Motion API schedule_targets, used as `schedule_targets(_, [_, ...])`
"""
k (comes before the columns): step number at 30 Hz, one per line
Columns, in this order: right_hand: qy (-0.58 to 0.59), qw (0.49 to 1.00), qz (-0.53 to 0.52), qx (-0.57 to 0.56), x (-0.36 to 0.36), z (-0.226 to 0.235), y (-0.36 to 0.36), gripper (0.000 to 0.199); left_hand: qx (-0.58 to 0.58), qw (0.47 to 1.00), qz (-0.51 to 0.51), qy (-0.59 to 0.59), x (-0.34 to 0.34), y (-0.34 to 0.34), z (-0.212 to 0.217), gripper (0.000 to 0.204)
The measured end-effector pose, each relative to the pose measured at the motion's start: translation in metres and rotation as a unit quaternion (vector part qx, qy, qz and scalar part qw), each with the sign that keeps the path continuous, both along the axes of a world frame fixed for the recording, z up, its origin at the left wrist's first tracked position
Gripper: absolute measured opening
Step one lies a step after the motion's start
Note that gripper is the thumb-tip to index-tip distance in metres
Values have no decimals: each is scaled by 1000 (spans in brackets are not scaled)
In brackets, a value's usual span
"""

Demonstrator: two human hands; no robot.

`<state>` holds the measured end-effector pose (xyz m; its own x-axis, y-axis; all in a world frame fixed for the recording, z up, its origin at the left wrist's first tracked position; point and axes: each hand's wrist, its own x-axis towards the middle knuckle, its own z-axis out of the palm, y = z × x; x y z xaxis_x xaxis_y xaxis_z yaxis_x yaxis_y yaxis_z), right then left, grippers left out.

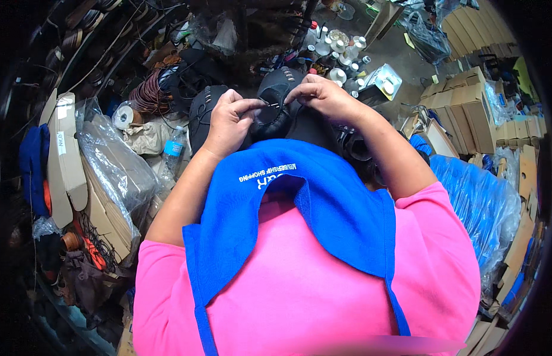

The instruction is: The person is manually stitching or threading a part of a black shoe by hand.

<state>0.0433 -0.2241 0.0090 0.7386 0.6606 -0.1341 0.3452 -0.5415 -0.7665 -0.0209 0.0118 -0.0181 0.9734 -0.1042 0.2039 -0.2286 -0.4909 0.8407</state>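
A black shoe (275,85) with pale stitches across its toe is in front of me, above my lap, its toe pointing away. My left hand (229,120) is closed at the left of the shoe's opening, thumb and forefinger pinched. On the right side, my right hand (328,99) pinches in the same way. Between the fingertips runs what looks like a thin shoelace (273,105) with small pale bits; its exact path is too small to follow. Another black shoe (200,111) with similar stitches is left of my left hand. A blue apron (299,155) covers my lap and chest.
White bottles and jars (347,53) crowd the floor ahead right. Cardboard boxes (466,107) and blue plastic-wrapped stock (475,202) stand right. To the left are a water bottle (174,148), a thread spool (126,115), coiled cord (150,94) and bagged cardboard (112,166).
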Motion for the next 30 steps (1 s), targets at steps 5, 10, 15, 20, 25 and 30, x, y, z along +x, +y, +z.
schedule_targets(5, [-38,999,18,-16,5,0,2,26,6,1000,-16,18,2,-1,-1,23])
schedule_targets(10, [-27,999,16,-10,6,0,1,31,18,1000,-23,11,3,-1,-1,22])
schedule_targets(15, [-23,1000,14,-13,6,5,2,32,30,999,-32,0,4,-1,1,25])
schedule_targets(20, [-18,1000,13,-22,7,5,1,32,29,999,-33,3,5,-1,1,24])
schedule_targets(25, [-23,999,18,-25,7,6,1,32,31,999,-36,2,5,-2,2,23])
schedule_targets(30, [-28,999,22,-29,7,8,1,31,33,999,-37,-3,5,-2,2,23])
